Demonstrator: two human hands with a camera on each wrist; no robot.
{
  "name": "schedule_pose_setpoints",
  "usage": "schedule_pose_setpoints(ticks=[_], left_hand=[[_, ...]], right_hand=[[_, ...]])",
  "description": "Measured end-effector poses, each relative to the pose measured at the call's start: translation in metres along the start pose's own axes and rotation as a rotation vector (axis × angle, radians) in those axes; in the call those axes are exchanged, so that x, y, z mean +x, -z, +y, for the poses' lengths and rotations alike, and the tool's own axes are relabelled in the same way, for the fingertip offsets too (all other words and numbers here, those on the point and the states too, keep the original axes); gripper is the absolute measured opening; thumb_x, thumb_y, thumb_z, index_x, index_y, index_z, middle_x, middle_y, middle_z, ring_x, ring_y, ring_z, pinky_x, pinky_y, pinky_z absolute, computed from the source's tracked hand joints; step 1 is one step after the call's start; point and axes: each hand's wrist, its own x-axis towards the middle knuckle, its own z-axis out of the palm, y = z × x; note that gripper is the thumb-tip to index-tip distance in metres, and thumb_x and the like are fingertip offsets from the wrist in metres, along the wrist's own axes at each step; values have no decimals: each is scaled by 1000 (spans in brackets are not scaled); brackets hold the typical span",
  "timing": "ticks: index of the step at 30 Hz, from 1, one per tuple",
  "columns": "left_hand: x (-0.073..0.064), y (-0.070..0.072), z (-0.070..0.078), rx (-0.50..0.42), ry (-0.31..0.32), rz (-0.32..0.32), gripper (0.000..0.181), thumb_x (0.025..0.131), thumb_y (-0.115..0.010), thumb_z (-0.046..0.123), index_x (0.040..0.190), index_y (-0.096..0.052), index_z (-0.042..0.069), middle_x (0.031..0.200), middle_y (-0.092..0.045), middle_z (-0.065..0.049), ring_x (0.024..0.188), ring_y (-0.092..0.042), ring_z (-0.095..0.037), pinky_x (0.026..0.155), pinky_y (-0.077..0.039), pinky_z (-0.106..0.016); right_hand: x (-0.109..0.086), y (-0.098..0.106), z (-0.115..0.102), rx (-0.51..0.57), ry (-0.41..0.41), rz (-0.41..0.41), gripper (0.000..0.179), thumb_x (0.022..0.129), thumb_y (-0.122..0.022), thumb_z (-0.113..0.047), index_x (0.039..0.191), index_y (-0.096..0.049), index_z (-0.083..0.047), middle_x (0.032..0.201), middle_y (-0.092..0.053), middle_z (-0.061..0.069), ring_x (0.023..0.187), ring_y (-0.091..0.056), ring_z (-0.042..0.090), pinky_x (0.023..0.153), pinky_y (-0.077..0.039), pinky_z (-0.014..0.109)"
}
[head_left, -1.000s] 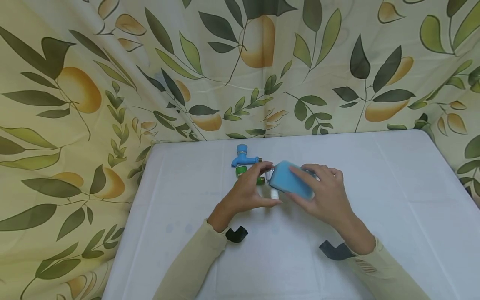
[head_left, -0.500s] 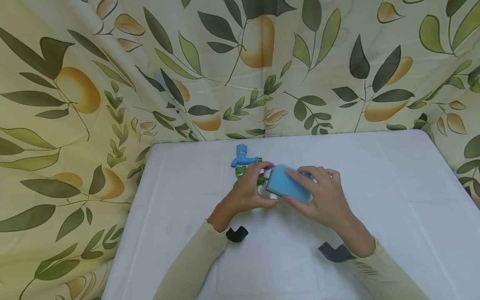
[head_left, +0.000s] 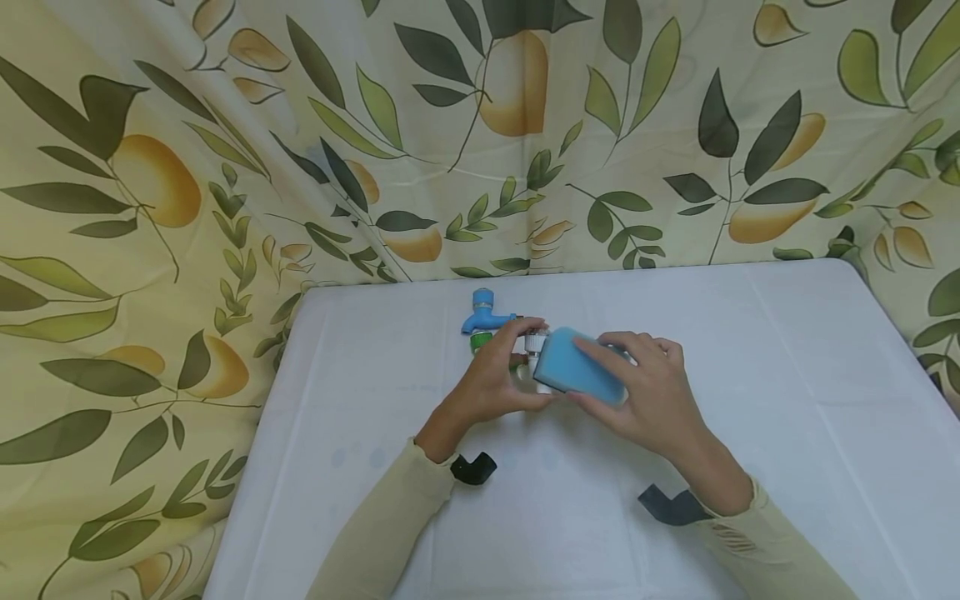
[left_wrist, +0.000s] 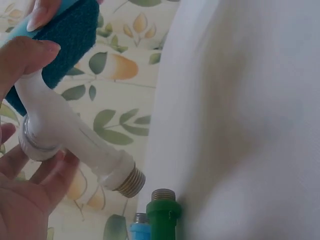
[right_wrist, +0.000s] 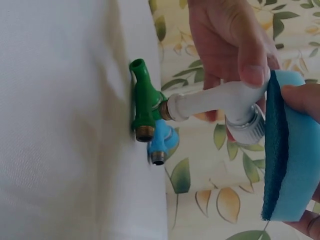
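Note:
My left hand (head_left: 491, 379) holds a white plastic tap (left_wrist: 75, 125) between thumb and fingers, raised off the table, its threaded brass-coloured end showing in both wrist views. My right hand (head_left: 652, 383) grips a light blue sponge (head_left: 577, 367) with a dark teal scouring pad (right_wrist: 276, 150) on one face. That scouring side faces the white tap and lies right against its thumb-covered end in the right wrist view. Beyond the left hand are a green tap (right_wrist: 145, 100) and a blue tap (head_left: 487, 320); the left hand hides part of the green one in the head view.
A white cloth (head_left: 360, 500) covers the table. Behind and to the left hangs a patterned curtain (head_left: 420, 183) with leaves and orange fruit. Black angled pieces (head_left: 474, 468) stick out at both wrists, near the beige sleeves (head_left: 382, 525).
The white tap has turned and shifted slightly in the left hand, its ribbed knob showing more now. The sponge has moved slightly left and down with the right hand. Green and blue taps stayed put.

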Motion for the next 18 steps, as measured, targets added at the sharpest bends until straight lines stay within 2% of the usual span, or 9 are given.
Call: schedule_pose_setpoints(ticks=[4, 7, 12, 18], left_hand=[[1, -1, 1, 42, -4, 15, 97, 70, -95, 15, 149, -38, 12, 148, -48, -6, 134, -50, -19, 98, -55, -24], [1, -1, 1, 31, 6, 14, 98, 70, -95, 16, 149, -38, 13, 149, -47, -7, 134, -51, -20, 99, -54, -23], [2, -1, 1, 3, 47, 8, 99, 70, -96, 19, 150, -39, 15, 149, -49, -8, 129, -57, -23, 97, -55, -22], [3, -2, 2, 54, 70, 22, 99, 70, -96, 20, 150, -38, 10, 152, -44, -9, 132, -54, -25, 97, -55, -23]], right_hand=[[0, 0, -1, -7, 0, 2, 67, 73, -81, -56, 130, -70, -23, 115, -68, 13, 102, -64, 34, 83, -41, 59], [0, -1, -1, -9, 1, 5, 68, 71, -82, -54, 130, -70, -23, 114, -68, 13, 101, -64, 34, 82, -41, 58], [0, 0, 0, -9, -1, 8, 66, 75, -78, -58, 130, -70, -23, 115, -67, 13, 101, -64, 34, 82, -40, 58], [0, 1, -1, 0, -7, 8, 67, 74, -79, -56, 131, -70, -22, 115, -67, 14, 102, -63, 34, 82, -40, 57]])
